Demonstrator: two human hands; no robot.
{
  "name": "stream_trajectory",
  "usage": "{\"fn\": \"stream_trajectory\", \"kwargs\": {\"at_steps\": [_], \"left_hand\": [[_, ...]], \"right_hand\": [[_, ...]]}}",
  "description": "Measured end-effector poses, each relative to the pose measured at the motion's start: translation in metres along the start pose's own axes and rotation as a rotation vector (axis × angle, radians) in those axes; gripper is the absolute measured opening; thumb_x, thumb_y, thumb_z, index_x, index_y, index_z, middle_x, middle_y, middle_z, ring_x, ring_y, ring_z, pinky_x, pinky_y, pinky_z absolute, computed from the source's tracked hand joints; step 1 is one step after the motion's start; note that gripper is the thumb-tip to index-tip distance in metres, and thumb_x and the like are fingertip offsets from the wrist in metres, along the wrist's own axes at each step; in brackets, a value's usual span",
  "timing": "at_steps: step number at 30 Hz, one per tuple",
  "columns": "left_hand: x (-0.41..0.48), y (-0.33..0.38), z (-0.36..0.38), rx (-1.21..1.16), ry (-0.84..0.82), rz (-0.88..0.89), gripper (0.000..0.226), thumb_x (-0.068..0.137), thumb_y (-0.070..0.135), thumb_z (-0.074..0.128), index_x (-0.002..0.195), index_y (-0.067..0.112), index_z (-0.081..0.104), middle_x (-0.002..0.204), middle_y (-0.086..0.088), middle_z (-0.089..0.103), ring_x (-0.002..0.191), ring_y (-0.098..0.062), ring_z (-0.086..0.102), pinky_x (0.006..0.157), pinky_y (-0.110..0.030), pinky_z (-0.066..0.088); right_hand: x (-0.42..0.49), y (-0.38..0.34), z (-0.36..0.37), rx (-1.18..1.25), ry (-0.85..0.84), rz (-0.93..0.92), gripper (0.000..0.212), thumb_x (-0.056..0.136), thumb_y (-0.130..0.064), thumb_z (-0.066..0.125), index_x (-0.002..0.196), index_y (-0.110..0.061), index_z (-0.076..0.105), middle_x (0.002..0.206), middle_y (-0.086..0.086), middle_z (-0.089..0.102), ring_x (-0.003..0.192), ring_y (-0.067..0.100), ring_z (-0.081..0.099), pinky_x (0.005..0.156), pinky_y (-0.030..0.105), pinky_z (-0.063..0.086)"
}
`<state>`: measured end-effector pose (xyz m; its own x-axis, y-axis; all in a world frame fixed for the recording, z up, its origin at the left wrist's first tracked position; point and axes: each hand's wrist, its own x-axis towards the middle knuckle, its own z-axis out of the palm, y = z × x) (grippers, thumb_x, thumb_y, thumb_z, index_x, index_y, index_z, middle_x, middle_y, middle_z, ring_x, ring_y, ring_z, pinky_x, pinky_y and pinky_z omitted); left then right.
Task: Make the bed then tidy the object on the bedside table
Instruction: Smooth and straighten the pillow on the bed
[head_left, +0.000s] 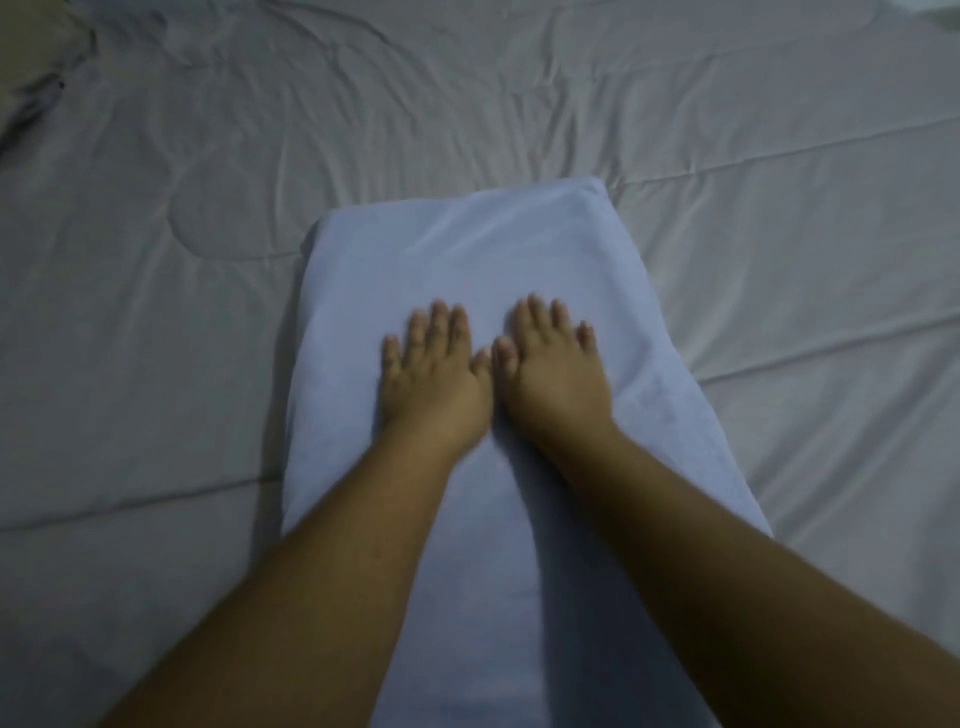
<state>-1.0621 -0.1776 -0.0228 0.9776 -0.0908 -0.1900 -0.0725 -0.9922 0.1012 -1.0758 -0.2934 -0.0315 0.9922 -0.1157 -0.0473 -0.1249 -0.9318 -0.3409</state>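
Note:
A pale blue-white pillow (467, 249) lies lengthwise on the bed, running from the middle of the view down to the bottom edge. My left hand (431, 369) and my right hand (553, 364) press flat on its top, side by side, thumbs almost touching, fingers straight and pointing away from me. Both forearms cover the near half of the pillow. A grey-white quilted cover (753, 218) is spread over the bed under the pillow, with soft creases and stitched seams. The bedside table is out of view.
At the top left corner a darker crumpled piece of fabric (36, 73) lies on the bed. The cover stretches wide on both sides of the pillow and beyond it.

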Motion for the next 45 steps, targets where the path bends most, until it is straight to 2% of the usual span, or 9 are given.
{"fn": "stream_trajectory", "kwargs": {"at_steps": [6,11,15,19,23,27,30,41,45], "left_hand": [[-0.043,-0.03,0.01,0.029,0.048,-0.227,0.063,0.099,0.046,0.012,0.153,0.017,-0.004,0.162,-0.003,-0.01,0.149,-0.021,-0.008,0.121,-0.043,-0.006],[-0.092,-0.002,0.026,0.031,0.053,0.02,0.071,0.09,0.055,-0.006,0.152,0.021,-0.005,0.162,0.0,-0.008,0.15,-0.02,-0.006,0.119,-0.042,-0.006],[-0.097,-0.018,0.015,0.001,0.047,-0.279,0.068,0.097,0.05,0.009,0.151,0.014,-0.011,0.161,-0.005,-0.013,0.149,-0.024,-0.011,0.121,-0.046,-0.007],[-0.066,0.008,-0.002,-0.057,0.175,-0.127,0.068,0.099,0.048,0.013,0.149,0.017,-0.018,0.159,-0.001,-0.022,0.148,-0.022,-0.017,0.114,-0.042,-0.018],[-0.06,0.007,0.013,0.067,0.001,-0.067,0.066,0.098,0.05,0.01,0.152,0.017,-0.01,0.161,-0.001,-0.017,0.149,-0.021,-0.014,0.12,-0.046,-0.01],[-0.043,0.011,0.007,0.042,0.079,-0.005,0.064,0.099,0.05,0.009,0.151,0.019,-0.011,0.16,0.001,-0.019,0.148,-0.02,-0.016,0.117,-0.043,-0.014],[-0.033,-0.003,0.015,0.072,-0.002,0.027,0.063,0.098,0.051,0.009,0.152,0.023,-0.006,0.162,0.003,-0.011,0.149,-0.019,-0.009,0.12,-0.043,-0.007],[-0.05,-0.048,0.009,-0.077,0.113,-0.352,0.065,0.1,0.046,0.019,0.153,0.014,0.002,0.163,-0.004,-0.001,0.147,-0.032,0.012,0.118,-0.044,0.016],[-0.061,-0.058,0.004,-0.226,0.1,-0.632,0.065,0.098,0.051,0.023,0.146,0.008,0.022,0.145,-0.025,0.037,0.127,-0.043,0.043,0.102,-0.049,0.037]], "right_hand": [[-0.036,0.047,-0.008,-0.096,0.03,0.305,0.059,0.1,-0.04,0.018,0.151,-0.012,0.006,0.161,0.003,0.002,0.147,0.02,-0.004,0.118,0.042,-0.008],[-0.079,0.029,-0.001,-0.043,-0.016,0.093,0.059,0.1,-0.042,0.02,0.151,-0.016,0.005,0.16,0.0,0.001,0.147,0.017,-0.003,0.118,0.04,-0.007],[-0.088,0.059,-0.017,0.009,0.06,0.452,0.061,0.1,-0.039,0.024,0.15,-0.008,0.007,0.16,0.008,0.005,0.147,0.024,0.0,0.12,0.047,-0.001],[-0.058,0.03,-0.033,0.122,0.267,0.204,0.059,0.101,-0.035,0.025,0.15,-0.009,0.005,0.16,0.006,0.002,0.147,0.023,-0.003,0.117,0.037,-0.009],[-0.052,0.022,-0.004,-0.044,-0.007,0.078,0.058,0.101,-0.04,0.018,0.151,-0.013,0.003,0.161,0.002,0.0,0.147,0.018,-0.005,0.12,0.041,-0.007],[-0.031,0.019,-0.011,-0.031,0.164,0.016,0.057,0.101,-0.038,0.02,0.15,-0.013,0.004,0.16,0.0,0.0,0.147,0.018,-0.005,0.118,0.038,-0.009],[-0.024,0.025,0.001,-0.052,-0.028,-0.002,0.056,0.101,-0.039,0.019,0.151,-0.015,0.007,0.161,0.001,0.003,0.148,0.018,-0.002,0.119,0.039,-0.004],[-0.04,0.069,-0.013,0.216,0.058,0.486,0.056,0.099,-0.043,0.027,0.144,-0.01,0.027,0.141,0.019,0.042,0.124,0.04,0.044,0.101,0.048,0.035],[-0.042,0.069,-0.015,0.246,0.14,0.533,0.05,0.097,-0.045,0.029,0.119,-0.003,0.045,0.119,0.024,0.056,0.109,0.043,0.053,0.092,0.051,0.043]]}}
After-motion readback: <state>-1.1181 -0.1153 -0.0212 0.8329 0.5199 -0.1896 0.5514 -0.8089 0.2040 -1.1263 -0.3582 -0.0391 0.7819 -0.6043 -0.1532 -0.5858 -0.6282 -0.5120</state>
